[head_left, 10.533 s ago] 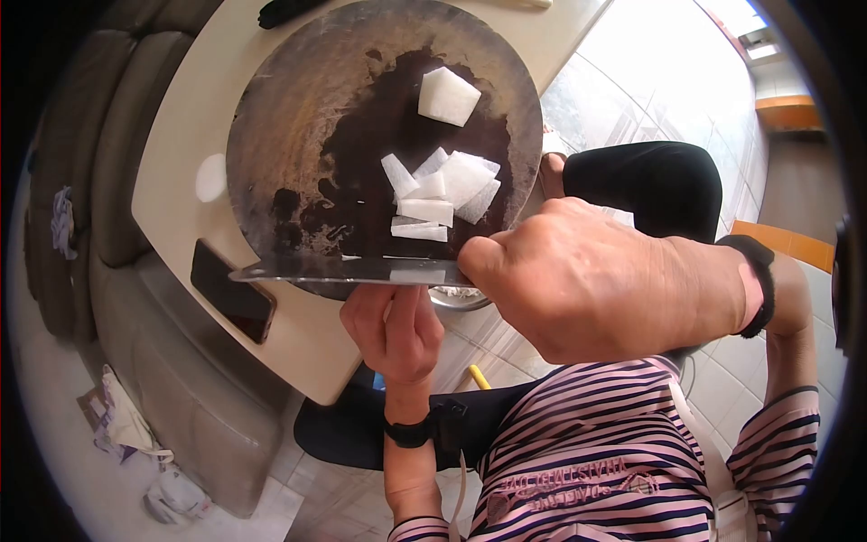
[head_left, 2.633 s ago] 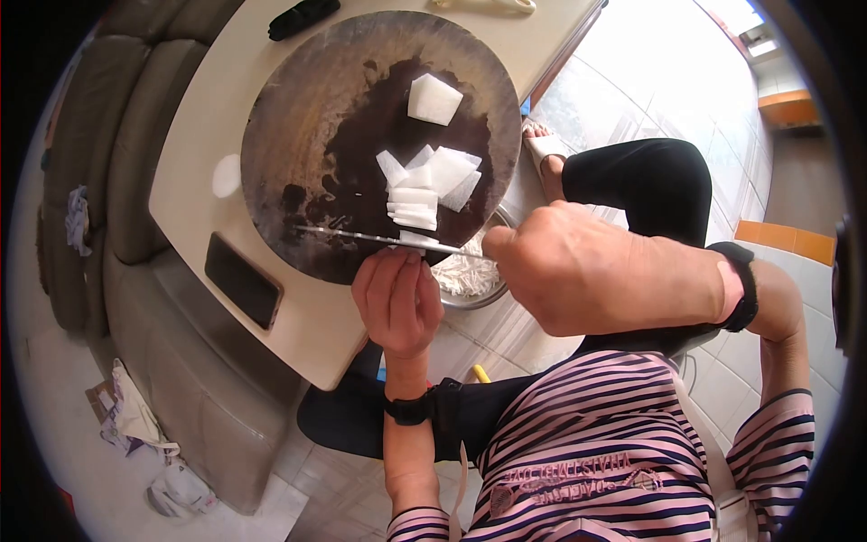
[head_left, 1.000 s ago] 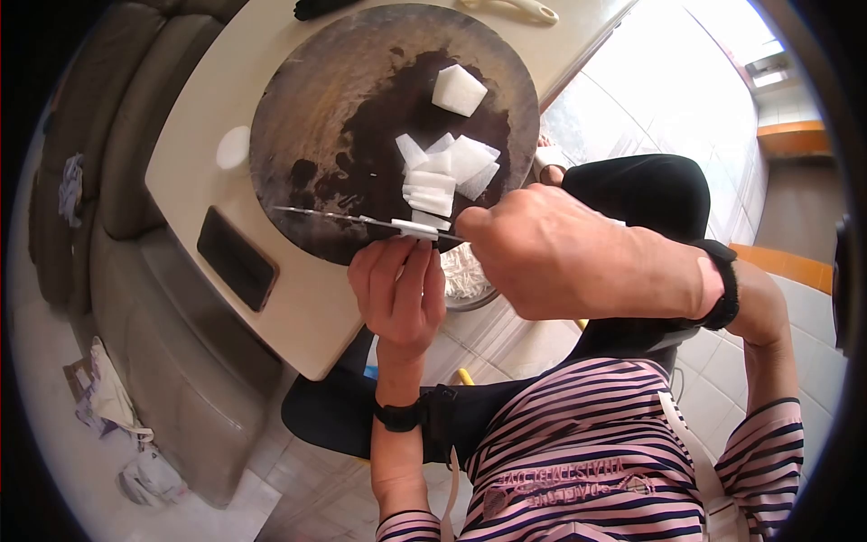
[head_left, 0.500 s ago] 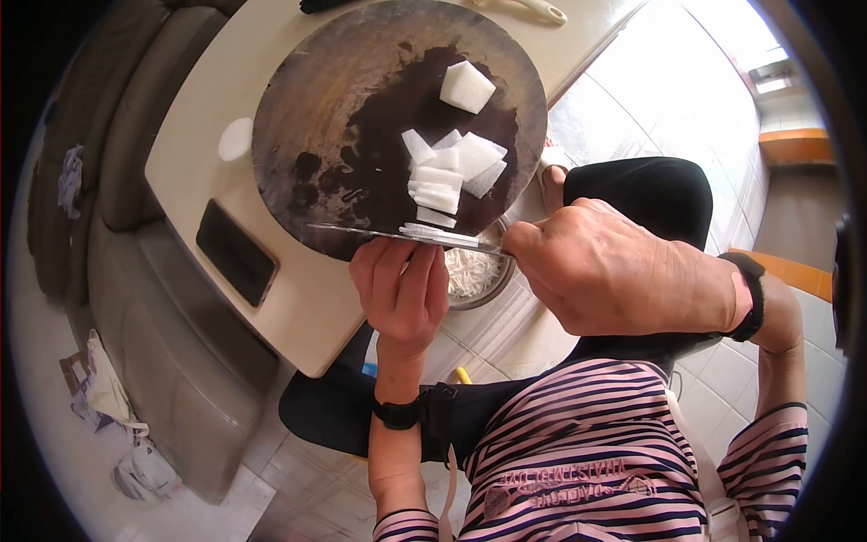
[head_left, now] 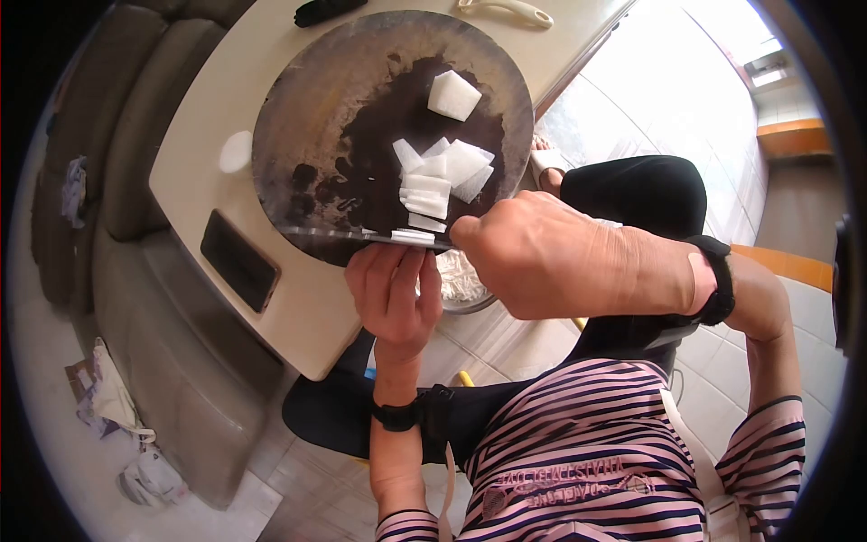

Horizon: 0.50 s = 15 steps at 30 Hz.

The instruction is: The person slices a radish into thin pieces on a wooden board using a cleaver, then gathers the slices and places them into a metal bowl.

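My right hand (head_left: 551,257) is closed around the handle of a kitchen knife (head_left: 334,236), whose blade reaches left across the near edge of a round wooden chopping board (head_left: 307,104). Thin white strips (head_left: 413,236) lie against the blade. My left hand (head_left: 393,294) has its fingers bent and pressed together at the board's edge, fingertips right by the blade, on what look like white radish slices mostly hidden there. Beyond the knife lies an overlapping row of white radish slices (head_left: 424,194). A thicker white radish chunk (head_left: 453,96) sits apart farther back.
Below the board's near edge, a metal bowl (head_left: 465,280) holds white shreds. On the table (head_left: 203,135) are a phone (head_left: 239,260), a white round piece (head_left: 236,152), a pale-handled tool (head_left: 506,11) and a black item (head_left: 330,9). A sofa (head_left: 153,298) stands left.
My right hand and the knife handle have moved left and slightly up. The board and the slices appear a little farther left and lower in view. My left hand stays by the blade.
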### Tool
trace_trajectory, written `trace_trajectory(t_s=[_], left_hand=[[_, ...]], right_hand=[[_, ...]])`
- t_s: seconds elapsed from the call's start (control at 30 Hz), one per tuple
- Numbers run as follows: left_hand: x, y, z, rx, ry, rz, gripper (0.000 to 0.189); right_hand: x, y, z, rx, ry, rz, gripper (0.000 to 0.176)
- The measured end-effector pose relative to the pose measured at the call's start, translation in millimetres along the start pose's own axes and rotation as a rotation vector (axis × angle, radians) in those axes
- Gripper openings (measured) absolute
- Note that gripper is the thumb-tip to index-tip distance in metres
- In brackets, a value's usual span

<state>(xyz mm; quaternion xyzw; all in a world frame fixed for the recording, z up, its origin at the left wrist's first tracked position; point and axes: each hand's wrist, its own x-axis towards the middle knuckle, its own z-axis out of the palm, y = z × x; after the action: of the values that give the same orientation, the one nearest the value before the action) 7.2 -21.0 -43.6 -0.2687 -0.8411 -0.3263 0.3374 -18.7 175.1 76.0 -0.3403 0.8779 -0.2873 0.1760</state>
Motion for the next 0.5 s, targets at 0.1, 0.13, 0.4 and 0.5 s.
trace_trajectory(t_s=[0.1, 0.13, 0.4, 0.5], left_hand=[[3, 2, 1, -0.006, -0.003, -0.026, 0.022], [3, 4, -1, 0.03, -0.029, -0.031, 0.022], [2, 6, -3, 0.041, -0.01, -0.004, 0.02], [4, 6, -2, 0.035, 0.004, 0.0, 0.02]], right_hand=[[-9, 3, 1, 0.127, 0.085, 0.084, 0.011], [-12, 2, -1, 0.196, 0.143, 0.102, 0.01], [-26, 3, 5, 0.252, 0.239, 0.145, 0.017], [-26, 4, 6, 0.302, 0.255, 0.169, 0.018]])
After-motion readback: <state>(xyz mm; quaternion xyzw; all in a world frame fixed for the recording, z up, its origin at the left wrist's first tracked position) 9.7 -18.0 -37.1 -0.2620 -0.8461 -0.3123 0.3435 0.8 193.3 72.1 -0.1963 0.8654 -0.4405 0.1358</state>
